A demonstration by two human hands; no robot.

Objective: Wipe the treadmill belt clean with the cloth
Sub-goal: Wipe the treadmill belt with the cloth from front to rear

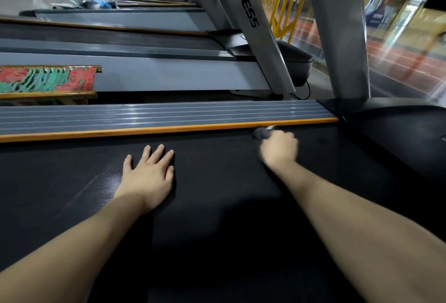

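The black treadmill belt (217,206) fills the lower half of the head view. My left hand (147,174) lies flat on it, palm down, fingers spread, holding nothing. My right hand (280,148) is blurred, closed around a dark grey cloth (261,132) that pokes out past the fingers. The cloth presses on the belt right beside the orange strip (169,130) along the belt's far edge.
A ribbed grey side rail (156,115) runs beyond the orange strip. The black motor hood (398,129) rises at the right. Grey uprights (342,37) stand behind it. More treadmills line up beyond, and a red-green patterned bench (48,80) sits at the left.
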